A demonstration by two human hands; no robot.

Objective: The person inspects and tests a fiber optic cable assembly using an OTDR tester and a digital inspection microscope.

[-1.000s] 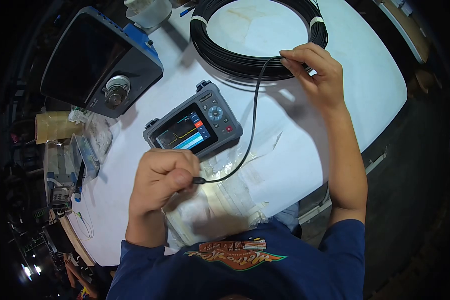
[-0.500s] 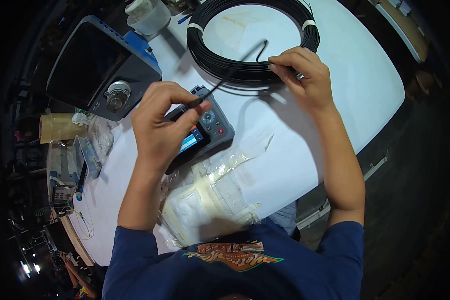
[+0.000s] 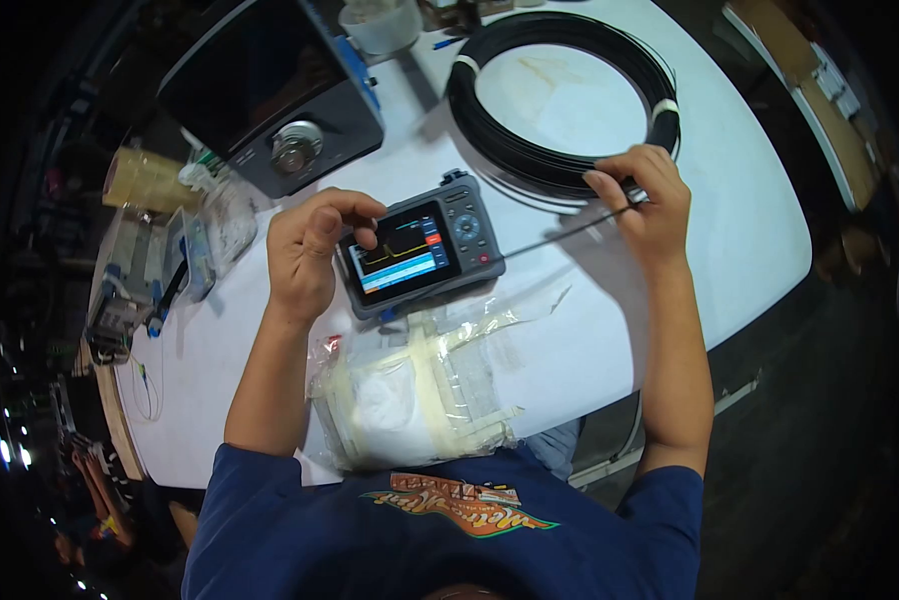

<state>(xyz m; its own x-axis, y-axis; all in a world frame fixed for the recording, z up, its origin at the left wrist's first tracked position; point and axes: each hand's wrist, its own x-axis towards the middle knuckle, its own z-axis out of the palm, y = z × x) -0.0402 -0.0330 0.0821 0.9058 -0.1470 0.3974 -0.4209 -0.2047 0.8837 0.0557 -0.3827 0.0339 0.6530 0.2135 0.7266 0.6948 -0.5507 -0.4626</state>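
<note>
The step in hand appears to be handling a length of thin black cable (image 3: 560, 233) beside the handheld instrument (image 3: 410, 255). The right hand (image 3: 655, 205) is closed in a pinch on the cable, near the right side of the large black coil (image 3: 525, 158). A small pale piece shows at its fingers, too small to identify. From this grip the cable runs nearer and to the left, to the instrument's right side; beyond that its course is blurred and the free end cannot be made out.

The left hand (image 3: 305, 255) is part open, thumb and fingers loosely curled, at the left edge of the instrument. No object is visible in its grasp. The instrument lies on the white table (image 3: 595, 320), its screen lit with a yellow trace, between the coil on the far side and a taped clear package (image 3: 400, 395) on the near side. A larger unit (image 3: 260, 90) with a dark screen stands far left.

In my judgement, the next move calls for a steady right pinch, a gentle bend in the cable and the left fingers kept off the screen.
</note>
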